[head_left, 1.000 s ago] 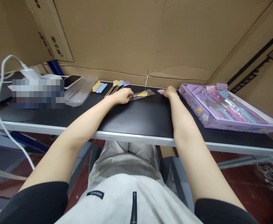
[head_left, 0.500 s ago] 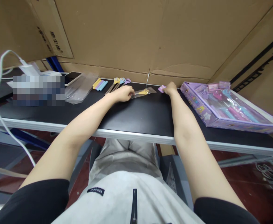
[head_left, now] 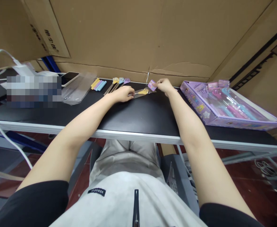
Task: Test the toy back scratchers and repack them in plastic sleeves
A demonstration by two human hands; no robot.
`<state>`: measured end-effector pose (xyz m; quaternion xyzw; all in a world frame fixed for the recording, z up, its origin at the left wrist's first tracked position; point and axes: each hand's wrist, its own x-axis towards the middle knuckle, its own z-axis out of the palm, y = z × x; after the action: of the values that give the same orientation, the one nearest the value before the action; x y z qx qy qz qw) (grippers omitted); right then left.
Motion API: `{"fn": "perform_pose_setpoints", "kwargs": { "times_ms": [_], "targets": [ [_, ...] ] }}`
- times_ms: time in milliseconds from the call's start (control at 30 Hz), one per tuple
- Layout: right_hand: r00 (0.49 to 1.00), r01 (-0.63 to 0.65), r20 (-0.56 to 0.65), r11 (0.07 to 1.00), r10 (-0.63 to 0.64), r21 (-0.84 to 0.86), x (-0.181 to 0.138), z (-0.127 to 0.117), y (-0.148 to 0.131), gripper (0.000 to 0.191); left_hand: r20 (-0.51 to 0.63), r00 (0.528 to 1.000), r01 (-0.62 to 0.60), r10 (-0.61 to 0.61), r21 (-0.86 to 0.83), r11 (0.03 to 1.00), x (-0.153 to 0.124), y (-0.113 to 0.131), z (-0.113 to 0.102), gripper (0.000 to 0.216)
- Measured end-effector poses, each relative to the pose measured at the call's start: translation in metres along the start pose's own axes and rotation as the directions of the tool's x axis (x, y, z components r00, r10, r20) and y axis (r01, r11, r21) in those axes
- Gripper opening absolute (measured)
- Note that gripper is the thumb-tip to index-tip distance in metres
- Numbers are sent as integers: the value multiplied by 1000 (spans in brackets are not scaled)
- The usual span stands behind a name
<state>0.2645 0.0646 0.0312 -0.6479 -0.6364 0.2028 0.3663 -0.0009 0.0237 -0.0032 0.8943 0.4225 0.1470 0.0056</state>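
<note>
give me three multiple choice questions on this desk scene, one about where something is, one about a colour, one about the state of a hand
1. Where is the purple box?
A. to the right of the right hand
B. behind the phone
C. on the floor

2. What colour is the small card in the right hand?
A. green
B. pink-purple
C. black

3. What is the left hand doing?
A. hanging below the table
B. gripping the white cable
C. pressing down the clear bag with the yellow piece

Answers: 1 A, the box lies on the table at its right end. 2 B, the card shows pink-purple between the fingertips. 3 C, its fingers rest on the bag's left end.
</note>
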Motion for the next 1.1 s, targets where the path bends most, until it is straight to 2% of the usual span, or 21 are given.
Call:
{"fn": "perform_pose_setpoints", "kwargs": {
  "times_ms": [167,333,533,700,800,900,1000,1100],
  "targets": [
    [1000,-17,7,997,18,-73,-8,8,-1,31,45,998,49,-48,-18,999,-1,2,-3,38],
    [997,69,-17,963,-76,-262,-7,8,10,22,52,995,85,-83,-48,995,-5,4,-8,37],
    [996,86,43,927,-76,-366,-6,8,16,9,96,989,111,-109,-14,994,-8,11,-15,41],
    [997,46,68,928,-23,-368,-3,7,18,19,103,986,126,-129,33,991,-8,13,-18,42],
    [999,-31,24,954,40,-299,-3,7,16,26,115,983,132,-141,84,988,-8,11,-19,44],
    [984,-172,28,983,174,-66,-6,6,10,18,123,982,123,-141,148,981,-8,10,-20,47],
    [960,-278,91,942,265,186,-12,1,1,19,140,976,141,-166,170,975,-6,12,-23,49],
    [943,-331,138,896,303,297,-21,-5,-5,23,191,958,178,-213,186,966,3,18,-28,43]
  ]
}}
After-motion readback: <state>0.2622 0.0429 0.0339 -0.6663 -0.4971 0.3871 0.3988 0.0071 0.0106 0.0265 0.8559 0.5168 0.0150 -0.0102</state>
